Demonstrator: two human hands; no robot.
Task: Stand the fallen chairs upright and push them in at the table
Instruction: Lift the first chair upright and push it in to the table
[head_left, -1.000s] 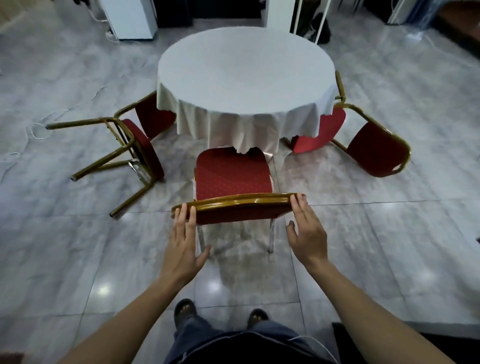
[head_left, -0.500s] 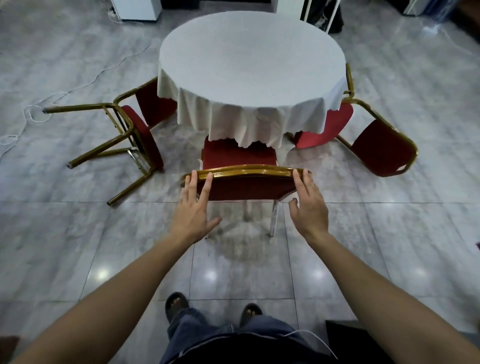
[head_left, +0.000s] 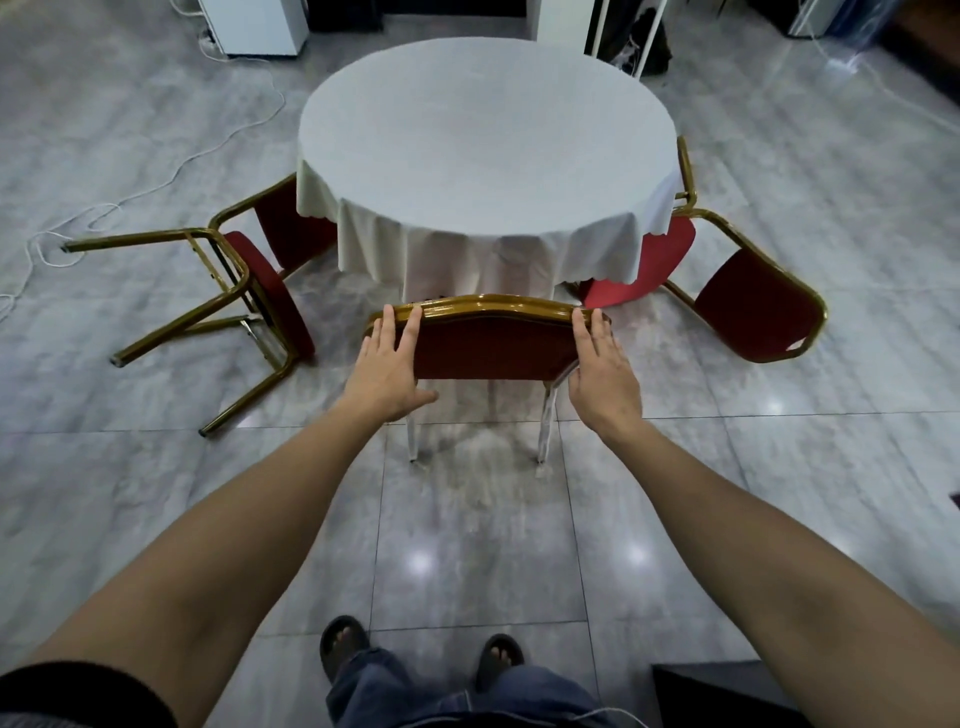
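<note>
Both hands flat against the upright chair's back, chair now in at the counter.

The left hand and right hand reach out on straight arms, fingers extended and pressing the chair at its gold top rail, gripping nothing. Half a second ago its red seat still showed; now it is hidden under the cloth of the counter. A fallen chair lies on its side at left, another fallen chair at right.

Open floor lay behind me; a fallen chair blocked my left, another fallen chair my right, the table ahead.
</note>
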